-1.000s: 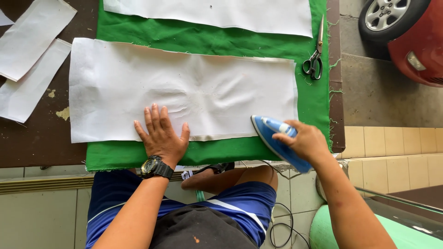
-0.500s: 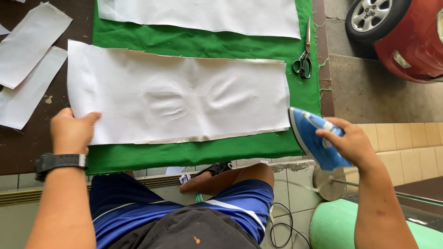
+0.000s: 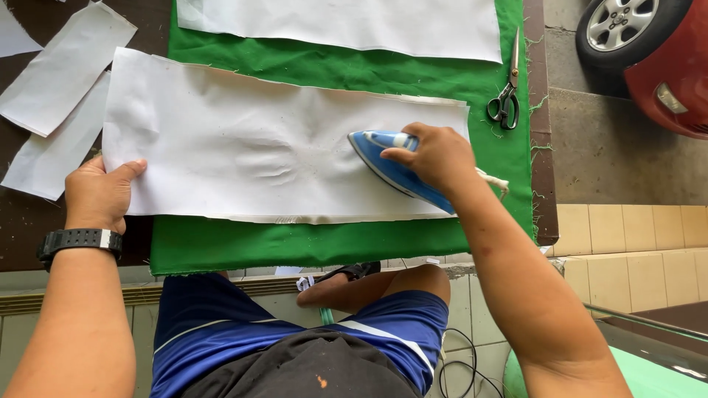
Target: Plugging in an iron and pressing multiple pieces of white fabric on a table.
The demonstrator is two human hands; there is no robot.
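A: Starting wide: a dark brown tabletop (image 3: 44, 236) carries a green cloth (image 3: 310, 243) with frayed edges, spread as a pressing pad.

B: And on it, the long white fabric panel (image 3: 243, 140), rectangular, matte, with a knot of wrinkles near its middle.

A: That's the piece being worked. By my reading this is the pressing step, and those creases are not flat yet. A second white panel (image 3: 346, 22) lies beyond it, and white strips (image 3: 63, 74) sit to the left on the bare wood.

B: The blue steam iron (image 3: 394, 169)?

A: Sole down on the panel's right part, pointed nose aimed at the wrinkles. The right hand (image 3: 435, 155) has its grip wrapped closed around the handle.

B: Left hand (image 3: 96, 195)?

A: Pinching the panel's left end, thumb on top, fingers curled under the edge.

B: Next move, as you'd judge it?

A: Slide the iron left over the creases while that left grip keeps the fabric taut. Smallest thing: metal scissors (image 3: 505, 99), closed, at the green cloth's right edge.
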